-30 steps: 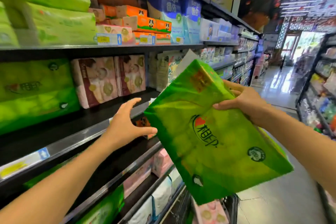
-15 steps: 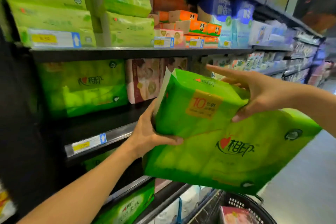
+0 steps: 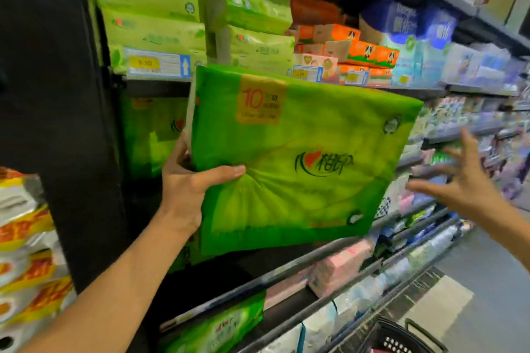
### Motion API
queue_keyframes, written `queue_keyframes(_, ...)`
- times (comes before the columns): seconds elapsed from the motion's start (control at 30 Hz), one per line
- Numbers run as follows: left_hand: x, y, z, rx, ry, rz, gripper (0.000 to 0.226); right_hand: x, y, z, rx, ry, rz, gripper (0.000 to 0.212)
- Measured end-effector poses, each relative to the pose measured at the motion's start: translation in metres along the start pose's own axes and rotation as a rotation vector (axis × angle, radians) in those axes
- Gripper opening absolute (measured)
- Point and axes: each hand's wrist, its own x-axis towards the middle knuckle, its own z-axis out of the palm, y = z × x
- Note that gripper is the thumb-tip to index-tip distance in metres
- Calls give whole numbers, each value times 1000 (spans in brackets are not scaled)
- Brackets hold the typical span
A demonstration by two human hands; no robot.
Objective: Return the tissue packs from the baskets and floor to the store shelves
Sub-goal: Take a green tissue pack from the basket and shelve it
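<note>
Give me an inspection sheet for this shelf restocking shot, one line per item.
Surface: dark shelf in front of the person, bare stretch under the held pack.
Job's things: green tissue pack held up at the shelf opening; similar green pack already shelved behind it.
Clutter: orange tissue boxes and blue packs on the upper shelf.
Grippers: left hand grips the pack's left edge; right hand open, off the pack, blurred.
Cables: nothing seen.
Surroundings: black basket at the bottom, aisle floor to the right.
</note>
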Motion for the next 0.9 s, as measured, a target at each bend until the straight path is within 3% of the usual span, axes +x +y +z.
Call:
queue_keyframes(0.1,6,6,-8,-46,30,-6,74,-10,15,39,309,-278,223,136)
queue_keyframes(0.2,5,13,-13,0,-9,42,76,-3,14,80,423,-314,166,136)
queue_keyframes(0.27,5,17,-19,73,-58,94,81,2,13,104,454,-321,85,121)
queue_keyframes(0.33,8,22,-27,204,-99,152,88,13,17,122,451,-305,55,105)
queue_keyframes(0.4,13,26,-36,382,-83,176,95,31,20,137,401,-252,-31,104)
queue_keyframes(0.5,18,25,-49,629,-25,155,96,61,21,159,326,-200,-159,118)
queue_keyframes(0.57,22,21,-54,766,18,119,86,78,18,175,354,-192,-222,100)
queue_keyframes(0.63,25,15,-50,871,136,64,69,95,16,194,383,-223,-232,96)
queue_keyframes(0.7,31,5,-51,889,241,7,67,114,20,217,405,-261,-198,101)
queue_keyframes(0.8,41,-10,-68,713,315,-59,65,133,25,246,387,-391,-180,115)
queue_keyframes(0.9,43,-25,-81,701,413,-49,67,141,30,273,379,-500,-192,111)
